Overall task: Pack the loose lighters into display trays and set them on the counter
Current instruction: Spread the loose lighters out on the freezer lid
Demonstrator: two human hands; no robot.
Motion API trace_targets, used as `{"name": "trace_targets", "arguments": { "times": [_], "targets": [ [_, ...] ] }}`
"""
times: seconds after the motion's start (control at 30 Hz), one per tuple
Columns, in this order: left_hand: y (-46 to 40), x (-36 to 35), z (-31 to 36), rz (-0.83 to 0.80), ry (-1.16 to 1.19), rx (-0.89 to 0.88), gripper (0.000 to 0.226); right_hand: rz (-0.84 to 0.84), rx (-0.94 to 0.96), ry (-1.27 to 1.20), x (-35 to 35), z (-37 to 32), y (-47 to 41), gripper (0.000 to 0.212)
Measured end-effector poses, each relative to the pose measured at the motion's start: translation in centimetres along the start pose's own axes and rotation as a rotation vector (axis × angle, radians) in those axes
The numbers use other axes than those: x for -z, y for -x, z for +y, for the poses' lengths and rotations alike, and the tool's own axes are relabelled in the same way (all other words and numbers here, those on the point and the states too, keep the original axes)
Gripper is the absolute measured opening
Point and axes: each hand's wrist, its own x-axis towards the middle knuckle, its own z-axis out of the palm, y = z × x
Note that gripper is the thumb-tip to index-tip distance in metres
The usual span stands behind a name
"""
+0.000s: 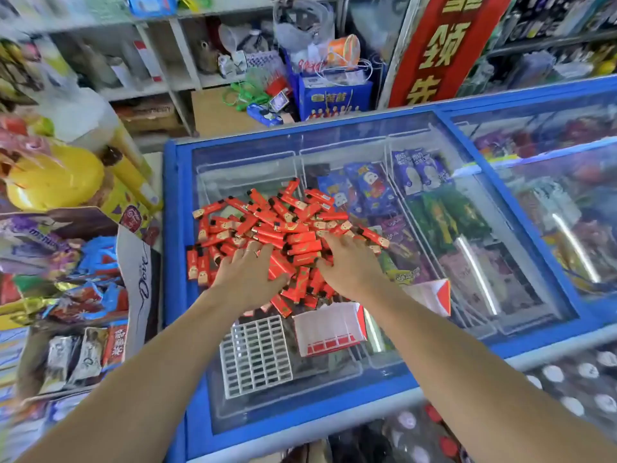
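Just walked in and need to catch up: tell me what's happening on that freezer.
A person has both hands, left hand and right hand, spread flat on a pile of red lighters lying on the chest freezer's glass lid. The white grid tray nearer them sits empty, beside a red-and-white carton. Nothing's packed yet.

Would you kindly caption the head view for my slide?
Both hands rest on a pile of red lighters atop a freezer lid, beside an empty white grid tray.

Red lighters (287,228) lie heaped every which way on the glass surface (434,345) — gold print, black caps. At six o'clock from the heap sit a white grid tray (255,355), empty, and a tilted red-and-white box (329,329).
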Motion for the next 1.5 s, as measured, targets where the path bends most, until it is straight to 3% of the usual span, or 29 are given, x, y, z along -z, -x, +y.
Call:
{"name": "trace_targets", "arguments": {
  "times": [0.47, 0.7, 0.83, 0.97, 1.13, 1.3, 1.5],
  "targets": [
    [-4.7, -1.9, -0.2, -0.021, 0.088, 0.017, 0.087, -0.071, 0.224, 0.265, -2.5, -1.3, -6.9, 0.053],
    [-5.1, -2.9, -0.1, -0.023, 0.158, 0.038, 0.082, -0.044, 0.203, 0.307, -3.3, -1.0, -8.2, 0.048],
    [-5.4, -2.8, -0.1, 0.035, 0.187, 0.055, 0.067, -0.072, 0.163, 0.266, -3.2, -0.9, -8.7, 0.041],
    [-5.7, -2.8, 0.1, 0.143, 0.39, 0.073, 0.055, -0.128, 0.178, 0.146, -3.0, -0.4, -8.5, 0.033],
    [-6.3, -2.2, 1.0, 0.143, 0.741, 0.159, 0.055, -0.152, 0.123, -0.003, -3.3, 0.0, -8.2, 0.026],
    [-7.2, -1.6, 1.2, 0.07, 1.007, 0.33, 0.048, -0.262, -0.064, -0.595, -2.3, -0.3, -7.0, 0.019],
    [-7.4, -1.0, 1.5, -0.111, 1.467, 0.42, 0.058, -0.204, -0.032, -0.889, -1.2, -2.8, -5.0, 0.018]
  ]
}}
